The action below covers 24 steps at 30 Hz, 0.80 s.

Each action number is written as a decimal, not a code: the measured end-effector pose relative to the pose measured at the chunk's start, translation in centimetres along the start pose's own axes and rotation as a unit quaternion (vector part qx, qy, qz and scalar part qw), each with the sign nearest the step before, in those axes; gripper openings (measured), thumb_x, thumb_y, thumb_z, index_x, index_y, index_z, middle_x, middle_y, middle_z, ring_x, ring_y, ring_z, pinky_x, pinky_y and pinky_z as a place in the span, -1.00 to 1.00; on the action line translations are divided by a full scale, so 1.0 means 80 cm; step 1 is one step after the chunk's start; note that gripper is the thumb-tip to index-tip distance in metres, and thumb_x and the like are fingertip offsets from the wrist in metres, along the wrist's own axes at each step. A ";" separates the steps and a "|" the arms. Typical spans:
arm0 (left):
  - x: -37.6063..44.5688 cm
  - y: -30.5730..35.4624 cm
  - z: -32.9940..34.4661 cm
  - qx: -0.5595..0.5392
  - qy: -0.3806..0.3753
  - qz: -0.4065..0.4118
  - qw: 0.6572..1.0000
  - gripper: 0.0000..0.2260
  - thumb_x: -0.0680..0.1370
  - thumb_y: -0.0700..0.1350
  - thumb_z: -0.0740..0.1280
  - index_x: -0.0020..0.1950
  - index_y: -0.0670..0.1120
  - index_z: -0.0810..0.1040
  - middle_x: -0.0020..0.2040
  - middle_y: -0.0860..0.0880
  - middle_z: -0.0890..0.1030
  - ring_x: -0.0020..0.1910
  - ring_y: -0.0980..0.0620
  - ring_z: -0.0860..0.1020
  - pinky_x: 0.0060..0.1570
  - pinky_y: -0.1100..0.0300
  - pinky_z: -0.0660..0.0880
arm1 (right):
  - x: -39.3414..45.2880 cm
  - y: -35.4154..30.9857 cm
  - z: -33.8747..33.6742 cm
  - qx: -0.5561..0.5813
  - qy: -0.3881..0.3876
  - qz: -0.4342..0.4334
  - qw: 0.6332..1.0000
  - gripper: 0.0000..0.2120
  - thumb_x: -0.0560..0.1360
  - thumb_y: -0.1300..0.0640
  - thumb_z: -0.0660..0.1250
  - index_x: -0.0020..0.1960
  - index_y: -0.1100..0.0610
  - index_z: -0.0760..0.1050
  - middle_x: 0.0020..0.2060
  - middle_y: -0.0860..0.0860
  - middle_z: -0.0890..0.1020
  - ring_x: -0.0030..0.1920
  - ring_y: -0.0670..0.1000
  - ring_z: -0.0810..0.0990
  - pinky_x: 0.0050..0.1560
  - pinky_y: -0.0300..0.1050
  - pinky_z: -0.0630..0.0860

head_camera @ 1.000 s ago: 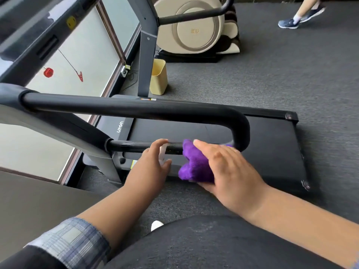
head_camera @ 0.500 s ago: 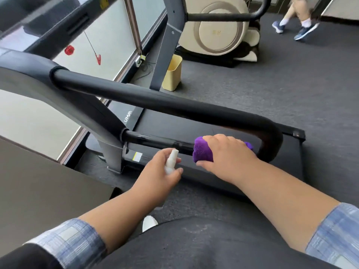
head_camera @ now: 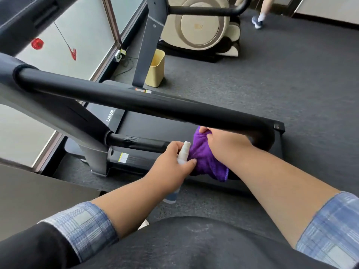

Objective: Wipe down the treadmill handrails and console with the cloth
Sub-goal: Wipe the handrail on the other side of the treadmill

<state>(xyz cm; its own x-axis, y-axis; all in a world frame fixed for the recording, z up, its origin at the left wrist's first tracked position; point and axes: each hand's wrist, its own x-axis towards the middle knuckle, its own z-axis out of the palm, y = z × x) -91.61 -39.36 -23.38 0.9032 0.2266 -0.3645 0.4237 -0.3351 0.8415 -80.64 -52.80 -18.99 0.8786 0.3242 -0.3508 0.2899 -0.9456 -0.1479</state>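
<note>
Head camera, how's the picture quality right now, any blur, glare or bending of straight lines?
Head view: even daylight from the frosted window, no harsh glare; the upper handrail and frame edges bow with wide-angle distortion; slight softness on the console edge at top left; the purple cloth, left hand and right hand read sharp enough; shadows on the carpet are soft.

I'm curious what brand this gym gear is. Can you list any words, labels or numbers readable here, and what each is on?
"UMA", sideways in white, cut off at the upright: treadmill deck
Orange and white stickers on deck front: too small to read
Yellow-white label on base: blurred
Mark on beige machine disc: unreadable
</note>
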 end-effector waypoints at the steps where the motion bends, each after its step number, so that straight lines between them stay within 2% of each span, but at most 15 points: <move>1: 0.001 -0.003 -0.002 -0.010 -0.008 -0.007 1.000 -0.71 0.47 0.08 0.42 0.10 0.16 0.39 -0.13 0.07 0.63 -0.22 0.09 0.63 -0.15 0.13 0.54 | -0.001 -0.003 -0.001 -0.024 0.023 0.007 0.999 -0.77 0.65 0.01 0.14 0.22 -0.13 0.50 0.14 -0.08 0.56 0.17 0.05 0.50 0.27 -0.07 0.36; 2: 0.003 -0.005 -0.002 -0.020 -0.011 -0.015 1.000 -0.72 0.47 0.09 0.42 0.08 0.16 0.40 -0.15 0.04 0.64 -0.26 0.07 0.64 -0.15 0.07 0.57 | -0.003 -0.007 -0.003 -0.031 0.027 0.010 0.999 -0.81 0.64 -0.01 0.16 0.17 -0.12 0.51 0.09 -0.07 0.55 0.13 0.03 0.48 0.18 -0.11 0.36; 4: 0.006 -0.005 -0.003 -0.008 -0.004 -0.034 0.999 -0.72 0.47 0.09 0.43 0.08 0.13 0.40 -0.19 0.03 0.65 -0.30 0.07 0.64 -0.21 0.09 0.56 | -0.004 -0.015 0.003 -0.050 0.018 0.001 0.999 -0.90 0.57 0.01 0.24 0.02 -0.09 0.52 -0.10 -0.07 0.53 0.01 0.02 0.50 -0.04 -0.15 0.35; 5: 0.007 -0.002 -0.002 0.018 -0.002 -0.044 0.999 -0.71 0.47 0.10 0.43 0.10 0.11 0.40 -0.19 0.04 0.64 -0.31 0.09 0.62 -0.27 0.16 0.51 | -0.004 -0.016 0.006 -0.059 0.011 0.002 0.998 -0.88 0.54 0.03 0.24 0.00 -0.08 0.54 -0.14 -0.06 0.54 0.02 0.07 0.55 -0.03 -0.11 0.41; 6: 0.006 0.000 0.000 0.045 -0.003 -0.049 0.998 -0.70 0.48 0.10 0.42 0.11 0.09 0.40 -0.19 0.04 0.64 -0.31 0.13 0.61 -0.32 0.23 0.44 | -0.002 -0.016 0.010 -0.060 -0.003 0.010 0.998 -0.83 0.54 0.02 0.22 0.06 -0.08 0.55 -0.10 -0.04 0.58 0.07 0.14 0.59 0.05 -0.02 0.47; 8: 0.004 0.001 0.003 0.064 -0.015 -0.051 0.997 -0.71 0.50 0.09 0.41 0.12 0.06 0.41 -0.19 0.04 0.63 -0.33 0.17 0.57 -0.35 0.28 0.39 | -0.002 -0.010 0.015 -0.049 -0.017 -0.014 0.999 -0.71 0.61 -0.05 0.14 0.27 -0.09 0.49 0.14 -0.03 0.61 0.17 0.19 0.58 0.13 0.13 0.52; 10: 0.001 -0.002 0.002 -0.062 -0.063 -0.065 0.994 -0.78 0.53 0.02 0.38 0.09 -0.01 0.43 -0.20 0.01 0.61 -0.38 0.12 0.56 -0.33 0.21 0.45 | -0.012 -0.004 0.016 -0.031 -0.010 -0.094 0.995 -0.62 0.60 -0.22 0.13 0.31 -0.09 0.46 0.23 -0.10 0.57 0.23 0.11 0.55 0.17 0.09 0.49; 11: -0.001 -0.001 0.001 -0.172 -0.095 -0.086 0.977 -0.83 0.56 -0.03 0.36 0.07 -0.05 0.44 -0.23 -0.02 0.59 -0.41 0.08 0.54 -0.34 0.19 0.48 | -0.016 0.000 0.016 -0.016 -0.011 -0.130 0.991 -0.56 0.56 -0.30 0.12 0.31 -0.10 0.46 0.24 -0.10 0.56 0.26 0.08 0.53 0.22 0.06 0.46; 13: -0.007 0.004 -0.002 -0.346 -0.126 -0.148 0.918 -0.93 0.61 -0.10 0.30 0.02 -0.07 0.44 -0.30 -0.03 0.53 -0.43 0.05 0.49 -0.41 0.16 0.48 | -0.018 0.006 0.014 -0.002 -0.038 -0.149 0.988 -0.44 0.55 -0.35 0.09 0.42 -0.08 0.40 0.36 -0.10 0.51 0.37 0.02 0.44 0.36 0.00 0.35; 15: -0.010 0.002 -0.003 -0.396 -0.114 -0.187 0.892 -0.94 0.61 -0.11 0.29 -0.02 -0.06 0.44 -0.35 -0.01 0.51 -0.44 0.06 0.47 -0.43 0.18 0.47 | -0.014 0.013 0.011 -0.010 -0.065 -0.153 0.986 -0.36 0.54 -0.38 0.11 0.51 -0.09 0.30 0.46 -0.12 0.41 0.45 -0.03 0.35 0.43 -0.04 0.28; 16: -0.009 -0.001 -0.003 -0.386 -0.107 -0.189 0.896 -0.94 0.61 -0.11 0.30 -0.02 -0.08 0.45 -0.34 -0.02 0.52 -0.44 0.05 0.48 -0.42 0.17 0.48 | -0.011 0.014 0.009 -0.020 -0.075 -0.158 0.984 -0.33 0.52 -0.39 0.15 0.53 -0.10 0.26 0.48 -0.13 0.39 0.46 -0.04 0.33 0.44 -0.04 0.28; 18: -0.008 -0.011 -0.001 -0.301 -0.081 -0.165 0.936 -0.86 0.58 -0.10 0.34 0.06 -0.11 0.45 -0.21 -0.09 0.57 -0.41 0.02 0.53 -0.38 0.09 0.53 | -0.006 0.016 0.005 -0.042 -0.094 -0.165 0.981 -0.24 0.44 -0.36 0.33 0.54 -0.13 0.21 0.46 -0.13 0.38 0.45 -0.03 0.35 0.39 -0.05 0.32; 20: -0.013 -0.020 -0.003 -0.177 -0.006 -0.141 0.974 -0.81 0.54 -0.05 0.38 0.09 -0.03 0.44 -0.15 -0.10 0.63 -0.36 0.00 0.61 -0.27 0.01 0.59 | 0.000 0.018 0.010 -0.080 -0.089 -0.162 0.980 -0.15 0.34 -0.32 0.46 0.51 -0.15 0.18 0.38 -0.08 0.46 0.36 0.04 0.44 0.28 0.02 0.43; 22: -0.019 -0.024 -0.010 -0.094 0.051 -0.104 0.989 -0.79 0.52 0.01 0.39 0.08 0.07 0.42 -0.21 0.01 0.65 -0.30 0.05 0.65 -0.15 0.01 0.61 | 0.002 0.015 0.025 -0.131 -0.053 -0.162 0.977 -0.12 0.30 -0.34 0.47 0.48 -0.13 0.16 0.28 -0.03 0.52 0.25 0.11 0.53 0.17 0.09 0.50; 24: -0.027 -0.026 -0.016 -0.072 0.059 -0.068 0.993 -0.78 0.51 0.02 0.40 0.08 0.12 0.40 -0.24 0.09 0.64 -0.26 0.08 0.64 -0.11 0.01 0.59 | 0.002 0.011 0.040 -0.169 -0.013 -0.174 0.970 -0.08 0.31 -0.44 0.38 0.51 -0.11 0.09 0.28 -0.01 0.51 0.23 0.13 0.54 0.15 0.11 0.50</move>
<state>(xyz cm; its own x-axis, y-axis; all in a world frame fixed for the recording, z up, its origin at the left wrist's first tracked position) -94.50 -37.99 -23.85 0.8203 0.3695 -0.4365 0.5196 -0.1626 0.8388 -81.43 -53.50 -22.18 0.6971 0.6215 -0.3575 0.6786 -0.7329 0.0491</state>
